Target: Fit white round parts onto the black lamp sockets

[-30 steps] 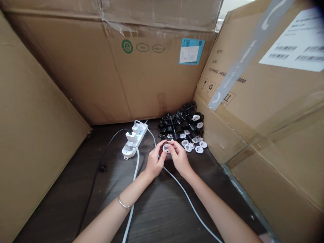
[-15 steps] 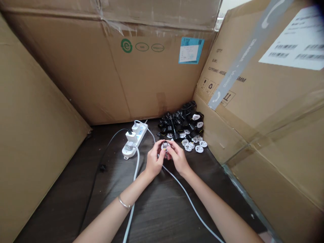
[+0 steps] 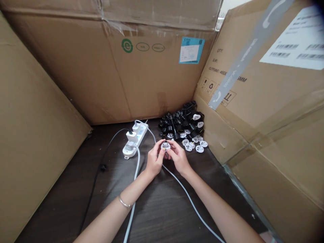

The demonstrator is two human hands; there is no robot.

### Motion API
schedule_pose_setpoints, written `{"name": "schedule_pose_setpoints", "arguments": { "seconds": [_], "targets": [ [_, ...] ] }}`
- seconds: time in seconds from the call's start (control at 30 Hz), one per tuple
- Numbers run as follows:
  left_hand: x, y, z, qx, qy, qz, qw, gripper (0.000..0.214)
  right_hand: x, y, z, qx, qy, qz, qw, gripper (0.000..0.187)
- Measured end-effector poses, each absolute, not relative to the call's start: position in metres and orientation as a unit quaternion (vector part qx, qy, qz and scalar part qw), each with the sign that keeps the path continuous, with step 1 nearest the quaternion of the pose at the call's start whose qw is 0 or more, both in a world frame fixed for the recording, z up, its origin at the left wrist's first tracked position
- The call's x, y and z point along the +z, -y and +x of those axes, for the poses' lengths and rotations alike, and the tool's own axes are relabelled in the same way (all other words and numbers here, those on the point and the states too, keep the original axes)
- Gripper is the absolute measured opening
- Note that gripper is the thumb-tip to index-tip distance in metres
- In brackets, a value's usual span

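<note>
Fingers (image 3: pixel 159 149) of both hands are closing narrowly on a round white plug disc (image 3: pixel 165 146), pinching its rim from either side. The left hand (image 3: pixel 154 161) and right hand (image 3: pixel 180 159) are holding it between them, apparently just above a dark wood tabletop (image 3: pixel 50 206). Over the last moments, the disc is shifting only slightly, its pale face showing toward the camera as the hands hold it close together. A pale grey cable (image 3: pixel 188 202) is running beneath the hands. Just far and right of them, loose white discs (image 3: pixel 196 143) are lying beside a heap of black plug parts (image 3: pixel 177 121), near the corner of the cardboard carton walls (image 3: pixel 157 77). To the left, a white power strip (image 3: pixel 134 140) is lying with plugs inserted.
</note>
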State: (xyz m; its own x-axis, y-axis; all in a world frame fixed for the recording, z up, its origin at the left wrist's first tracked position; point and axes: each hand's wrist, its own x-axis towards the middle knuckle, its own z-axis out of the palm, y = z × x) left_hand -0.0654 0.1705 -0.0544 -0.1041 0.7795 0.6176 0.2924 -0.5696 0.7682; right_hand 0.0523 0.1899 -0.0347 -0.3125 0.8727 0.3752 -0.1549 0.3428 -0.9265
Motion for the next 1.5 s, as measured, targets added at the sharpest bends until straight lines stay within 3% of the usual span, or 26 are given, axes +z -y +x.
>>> {"name": "schedule_pose_setpoints", "arguments": {
  "seconds": [0.63, 1.1, 1.5],
  "targets": [
    [-0.049, -0.168, -0.064, 0.605, -0.435, 0.631, 0.217, 0.028, -0.032, -0.19, 0.055, 0.495, 0.652, -0.26, 0.512, 0.02],
    [-0.048, -0.165, -0.064, 0.61, -0.448, 0.622, 0.199, 0.024, -0.03, -0.183, 0.054, 0.313, 0.744, -0.319, 0.497, 0.02],
    [-0.046, -0.165, -0.065, 0.611, -0.462, 0.609, 0.206, 0.018, -0.04, -0.186, 0.051, 0.388, 0.711, -0.301, 0.503, 0.024]
  ]
}}
